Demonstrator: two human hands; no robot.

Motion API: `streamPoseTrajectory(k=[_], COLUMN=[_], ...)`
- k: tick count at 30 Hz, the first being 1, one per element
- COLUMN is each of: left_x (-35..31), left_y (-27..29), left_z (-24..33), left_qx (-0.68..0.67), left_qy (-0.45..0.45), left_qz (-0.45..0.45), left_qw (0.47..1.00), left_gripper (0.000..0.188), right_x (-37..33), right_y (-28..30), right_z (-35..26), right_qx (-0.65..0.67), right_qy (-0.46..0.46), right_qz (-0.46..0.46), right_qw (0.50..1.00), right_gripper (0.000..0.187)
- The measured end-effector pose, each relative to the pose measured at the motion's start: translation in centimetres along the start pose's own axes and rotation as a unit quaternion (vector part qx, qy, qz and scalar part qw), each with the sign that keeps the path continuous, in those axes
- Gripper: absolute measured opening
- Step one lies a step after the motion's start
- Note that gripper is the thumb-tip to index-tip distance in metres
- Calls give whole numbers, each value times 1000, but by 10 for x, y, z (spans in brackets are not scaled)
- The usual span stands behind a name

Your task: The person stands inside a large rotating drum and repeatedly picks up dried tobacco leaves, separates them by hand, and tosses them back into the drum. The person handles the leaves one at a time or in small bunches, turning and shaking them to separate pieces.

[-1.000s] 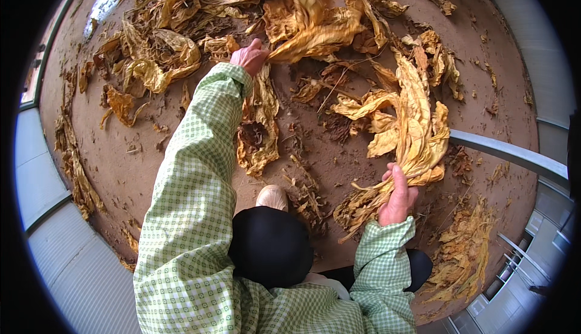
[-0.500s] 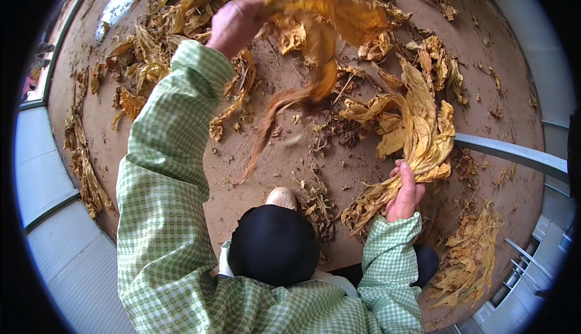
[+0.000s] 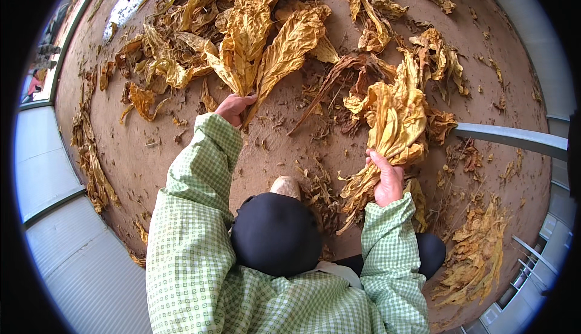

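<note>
My left hand (image 3: 234, 109) is closed round the stem ends of a few broad, dried yellow-brown leaves (image 3: 248, 37), which look like tobacco. They fan out away from me, over the far pile. At the right, my right hand (image 3: 388, 179) grips a thicker bundle of dried leaves (image 3: 396, 116) by its narrow end, thumb laid across the top. The bundle's crumpled blades point away from me, and its stems hang toward my knee. Between the hands, a darker brown shrivelled leaf (image 3: 327, 89) lies on the floor.
A large heap of dried leaves (image 3: 193, 7) spreads across the far left of the brown floor (image 3: 181, 164). Another flattened pile (image 3: 475, 255) lies at near right. A metal bar (image 3: 514, 138) juts in from the right. Grey panels (image 3: 60, 255) border the left side. My shoe (image 3: 285, 185) is in front.
My left hand has come down and nearer, now holding light leaves fanned out. The dark leaf that was swinging in the air now lies on the floor. My right hand still grips its bundle.
</note>
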State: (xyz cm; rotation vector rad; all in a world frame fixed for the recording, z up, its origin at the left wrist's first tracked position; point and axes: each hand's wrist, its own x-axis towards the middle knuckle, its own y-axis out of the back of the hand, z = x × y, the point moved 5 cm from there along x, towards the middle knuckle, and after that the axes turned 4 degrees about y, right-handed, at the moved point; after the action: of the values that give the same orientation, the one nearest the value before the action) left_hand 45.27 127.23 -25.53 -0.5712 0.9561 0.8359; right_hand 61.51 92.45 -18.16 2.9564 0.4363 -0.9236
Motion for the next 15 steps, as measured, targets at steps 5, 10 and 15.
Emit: streamPoseTrajectory(k=[5, 10, 15], left_x=[-43, -69, -70], left_y=[-14, -60, -116], left_z=[14, -17, -67], left_qx=[-105, -16, 53], left_qy=[-45, -79, -18], left_qz=[-175, -210, -346], left_qw=[978, 974, 936], left_gripper=[19, 26, 55], right_x=[-21, -21, -16], right_y=[-30, -79, -118], right_z=[-50, -41, 13], right_qx=[7, -115, -65], right_qy=[231, 174, 59], right_qz=[43, 12, -172], right_qw=[972, 978, 981], right_gripper=[16, 13, 51])
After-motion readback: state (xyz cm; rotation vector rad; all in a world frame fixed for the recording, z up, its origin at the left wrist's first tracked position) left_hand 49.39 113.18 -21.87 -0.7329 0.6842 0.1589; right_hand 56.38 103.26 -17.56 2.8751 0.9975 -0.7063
